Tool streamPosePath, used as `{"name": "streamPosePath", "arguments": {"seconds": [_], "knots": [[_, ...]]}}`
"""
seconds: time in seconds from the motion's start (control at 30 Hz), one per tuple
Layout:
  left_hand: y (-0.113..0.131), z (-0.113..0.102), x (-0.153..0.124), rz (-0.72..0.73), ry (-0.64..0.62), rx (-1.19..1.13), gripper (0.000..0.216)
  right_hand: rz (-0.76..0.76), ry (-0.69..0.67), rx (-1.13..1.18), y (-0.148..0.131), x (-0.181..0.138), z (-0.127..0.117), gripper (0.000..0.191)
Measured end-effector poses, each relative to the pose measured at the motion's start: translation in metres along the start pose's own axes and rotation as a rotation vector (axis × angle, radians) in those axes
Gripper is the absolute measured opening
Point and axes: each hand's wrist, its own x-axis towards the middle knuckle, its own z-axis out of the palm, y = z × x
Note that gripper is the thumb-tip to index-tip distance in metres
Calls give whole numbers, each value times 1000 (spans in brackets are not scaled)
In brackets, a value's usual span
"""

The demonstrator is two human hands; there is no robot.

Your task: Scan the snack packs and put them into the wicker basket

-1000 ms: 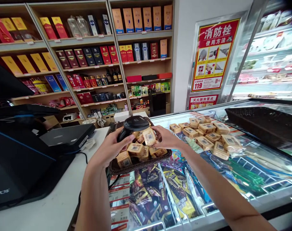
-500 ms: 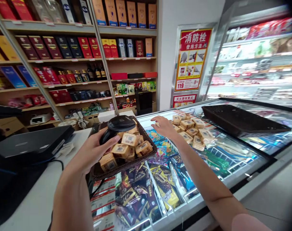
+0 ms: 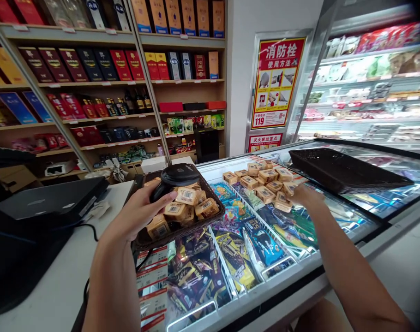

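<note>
Left hand point(image 3: 135, 210) grips black scanner point(image 3: 178, 175) over wicker basket point(image 3: 192, 227). Right hand point(image 3: 309, 198) at pile's right end, fingers partly hidden, can't tell if holding. Packs in basket point(image 3: 186, 196); loose packs point(image 3: 267, 176) on freezer point(image 3: 293, 287) glass. Looks partway: two groups, unclear which are finished.

I see a lane over the freezer's glass top point(image 3: 236, 216) between the wicker basket point(image 3: 192, 226) and packet pile point(image 3: 267, 175); the black scanner point(image 3: 179, 174) obstructs the basket from above, a dark tray point(image 3: 348, 170) the right.
</note>
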Motion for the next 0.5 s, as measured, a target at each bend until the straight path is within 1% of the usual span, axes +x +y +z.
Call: {"name": "streamPosePath", "arguments": {"seconds": [0.07,0.17,0.27,0.3,0.4,0.5], "knots": [[1,0,-1,-4,1,-5,43,-3,6,2,-5,-2,-1,46],[0,-3,-3,-21,20,-7,44,-58,90,32,-33,-18,-14,53],[-3,-6,-4,-51,24,-25,42,-207,94,77,-80,-42,-37,64],[-4,-8,-5,-54,23,-38,41,-276,89,96,-97,-50,-45,65],[-5,-11,-7,-53,47,-62,39,-469,72,147,-151,-74,-70,58],[-1,-12,-11,-65,101,-57,41,-626,98,228,-193,-96,-89,49]]}}
